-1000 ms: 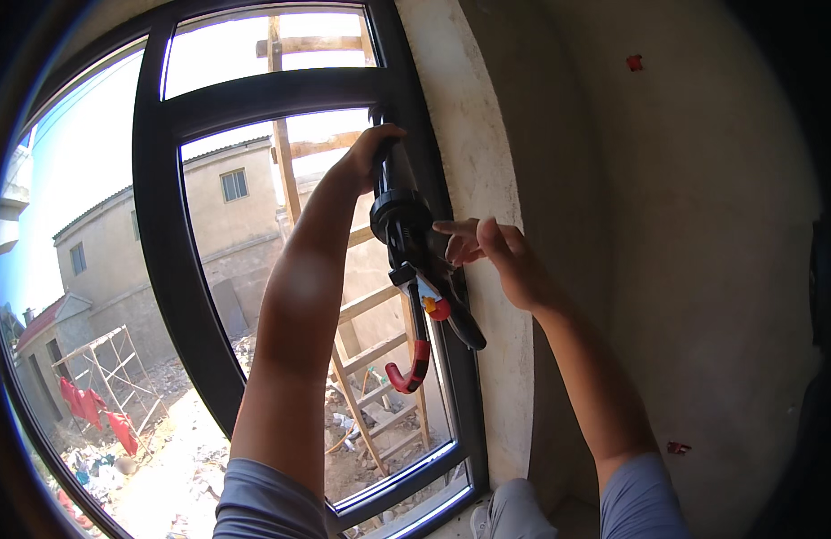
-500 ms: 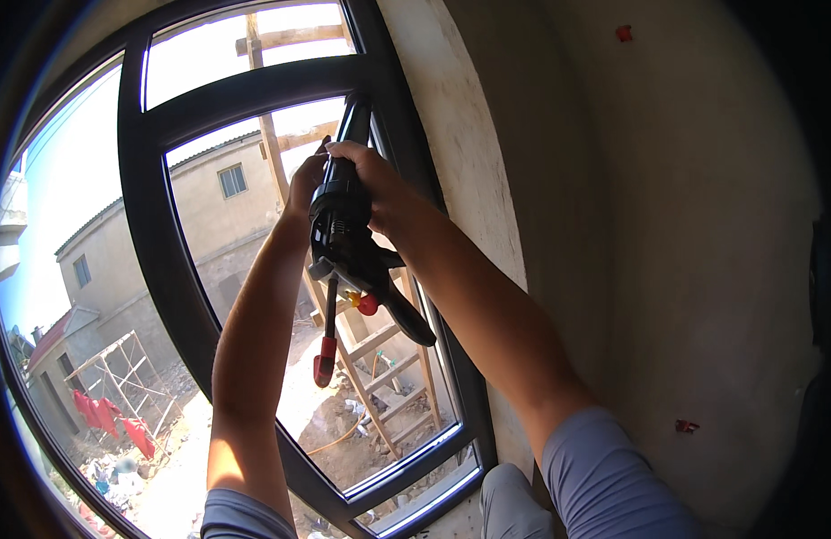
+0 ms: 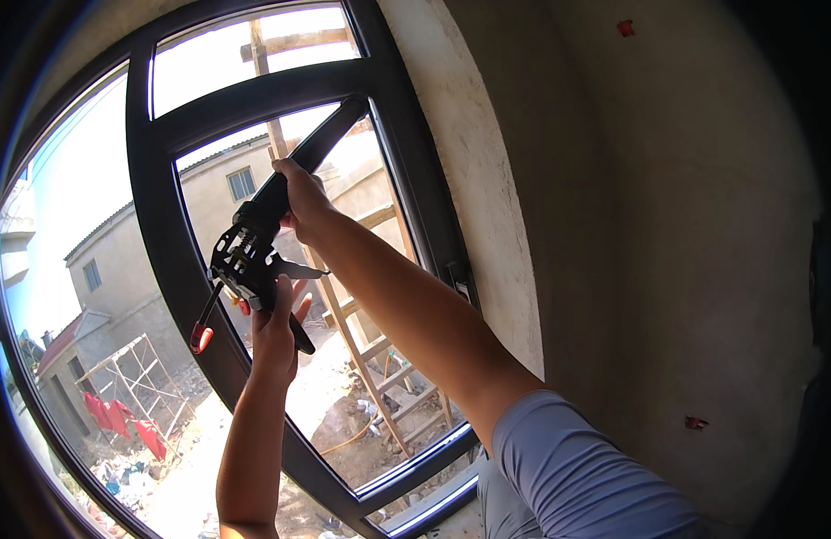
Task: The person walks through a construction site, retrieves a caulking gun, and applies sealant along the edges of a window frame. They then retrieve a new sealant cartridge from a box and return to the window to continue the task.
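Red-tipped rod point(image 3: 202, 338) lay in front of the left upright of the window frame point(image 3: 153, 180); half a second earlier it hung over the pane. Left hand point(image 3: 276, 337), just right of that upright, had shifted from barrel point(image 3: 327, 139) to handle point(image 3: 301, 335); fingers partly spread, could not tell whether its grip had closed. Caulking gun point(image 3: 265, 210) had swung aslant across the frame's opening, far end near the upper right corner. Right hand point(image 3: 306, 205) gripped the barrel, apparently freeing the left for the handle.

My short right sleeve point(image 3: 591, 467) is grey-blue, gathered in long creases; I wear light grey trousers point(image 3: 503, 503), and my left hand point(image 3: 274, 337) and right hand point(image 3: 305, 203) are bare.
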Tool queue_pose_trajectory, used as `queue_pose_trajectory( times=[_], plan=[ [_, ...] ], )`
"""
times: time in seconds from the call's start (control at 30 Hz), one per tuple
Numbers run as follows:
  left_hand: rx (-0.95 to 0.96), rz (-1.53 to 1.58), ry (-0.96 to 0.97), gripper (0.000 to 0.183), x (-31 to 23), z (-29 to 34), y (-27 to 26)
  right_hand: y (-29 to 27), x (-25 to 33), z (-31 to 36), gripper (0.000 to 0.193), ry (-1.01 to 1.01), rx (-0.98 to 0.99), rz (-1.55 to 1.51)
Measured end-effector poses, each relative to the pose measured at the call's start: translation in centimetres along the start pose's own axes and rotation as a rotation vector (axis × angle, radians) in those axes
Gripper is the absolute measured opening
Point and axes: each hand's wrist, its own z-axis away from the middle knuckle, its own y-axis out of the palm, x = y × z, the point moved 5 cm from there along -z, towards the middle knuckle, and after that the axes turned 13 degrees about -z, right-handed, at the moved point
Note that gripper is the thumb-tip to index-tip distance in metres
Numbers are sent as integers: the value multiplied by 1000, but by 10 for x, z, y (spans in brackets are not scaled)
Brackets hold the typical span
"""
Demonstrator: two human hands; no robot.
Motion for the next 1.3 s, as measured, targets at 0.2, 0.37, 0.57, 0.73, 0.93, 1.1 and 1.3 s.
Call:
queue_pose_trajectory(
  times=[0.2,0.37,0.57,0.73,0.93,1.1,1.3],
  plan=[
    [106,-30,245,44,-30,-26,-34,22,7,-25,39,51,63,-41],
    [17,-493,362,46,-54,-32,-45,4,50,-72,50,-74,-154,-97],
    [5,-520,242,51,-81,-36,-49,10,52,-83,59,-126,-124,-141],
    [0,-549,159,52,-103,-42,-57,18,59,-79,59,-85,-99,-115],
    [-15,-610,120,53,-118,-46,-64,26,60,-80,58,-71,-71,-133],
    [-32,-654,101,50,-123,-45,-72,21,53,-79,59,-56,-81,-126],
    [-46,-700,58,48,-129,-40,-79,2,48,-89,56,-73,-35,-124]
  ],
)
